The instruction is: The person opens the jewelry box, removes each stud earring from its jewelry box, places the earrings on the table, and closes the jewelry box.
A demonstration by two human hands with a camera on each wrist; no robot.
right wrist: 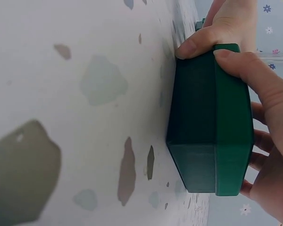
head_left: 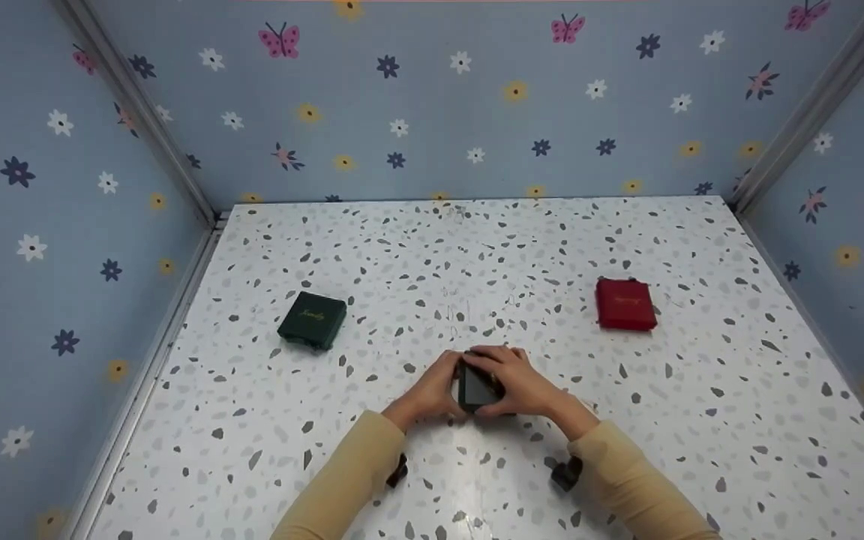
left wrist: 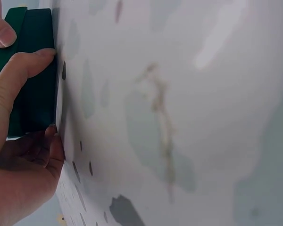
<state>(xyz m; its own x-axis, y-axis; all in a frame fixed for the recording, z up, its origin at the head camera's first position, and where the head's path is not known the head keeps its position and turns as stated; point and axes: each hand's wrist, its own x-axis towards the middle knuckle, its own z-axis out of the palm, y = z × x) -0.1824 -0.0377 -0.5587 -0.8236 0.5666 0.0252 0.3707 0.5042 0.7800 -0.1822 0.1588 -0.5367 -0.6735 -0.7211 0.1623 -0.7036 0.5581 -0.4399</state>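
A small dark green lidded box [head_left: 477, 391] rests on the speckled tabletop between both hands. My left hand [head_left: 432, 386] grips its lower part from the left, with the thumb along the near side and fingertips at the far bottom edge in the left wrist view. My right hand [head_left: 520, 384] reaches over the top and holds the brighter green lid [right wrist: 233, 122], its thumb on the lid's edge. In the right wrist view the lid sits level on the box base [right wrist: 193, 103]. The right hand's fingers cover part of the top.
Toward the left lies another dark green box [head_left: 312, 321] with gold lettering. A red box [head_left: 625, 304] with similar lettering is on the right. Flower-patterned walls [head_left: 432, 97] enclose the white speckled table [head_left: 432, 255] at the back and both sides.
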